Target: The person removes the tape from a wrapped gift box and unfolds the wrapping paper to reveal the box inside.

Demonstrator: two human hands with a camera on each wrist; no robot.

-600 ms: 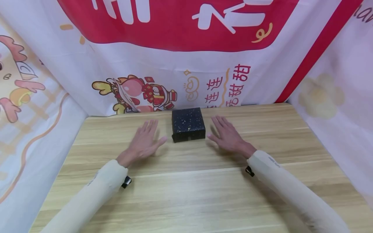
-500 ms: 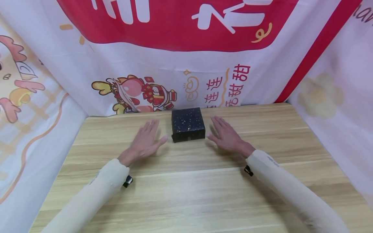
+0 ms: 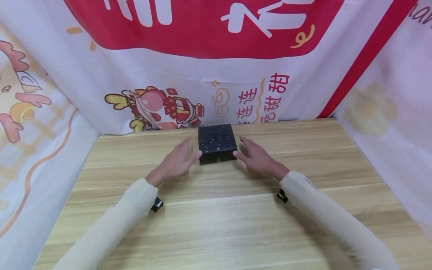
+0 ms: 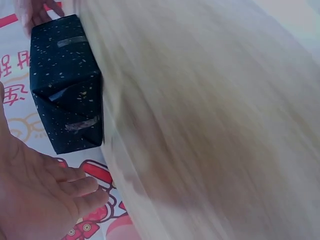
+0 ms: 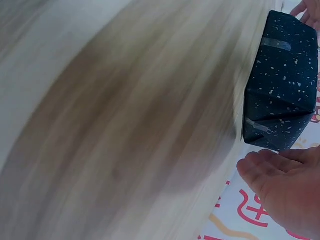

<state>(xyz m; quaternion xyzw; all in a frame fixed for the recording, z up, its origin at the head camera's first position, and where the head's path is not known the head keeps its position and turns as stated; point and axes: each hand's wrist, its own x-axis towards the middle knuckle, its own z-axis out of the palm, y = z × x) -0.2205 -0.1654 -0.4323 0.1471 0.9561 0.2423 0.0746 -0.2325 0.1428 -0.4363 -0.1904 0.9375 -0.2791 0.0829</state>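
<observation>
A box wrapped in black speckled paper (image 3: 217,139) stands on the wooden table near its far edge. In the wrist views, its folded paper ends with clear tape show. To its left is my left hand (image 3: 177,161), fingers extended and palm turned toward the box; a gap shows between them in the left wrist view (image 4: 40,195). On the other side is my right hand (image 3: 260,159), its fingers gently bent near the box's right end. The right wrist view shows those fingers (image 5: 272,162) close below the box; whether they touch it I cannot tell.
The wooden tabletop (image 3: 216,225) spreads toward me. A printed cloth (image 3: 189,71) hangs right behind the box, and more cloth closes off the left side (image 3: 44,123) and the right side (image 3: 381,112). A dark device sits under each cuff.
Both hands have moved inward toward the box, and their palms have turned to face its ends. The thumbs now appear at its front corners. The box has stayed put.
</observation>
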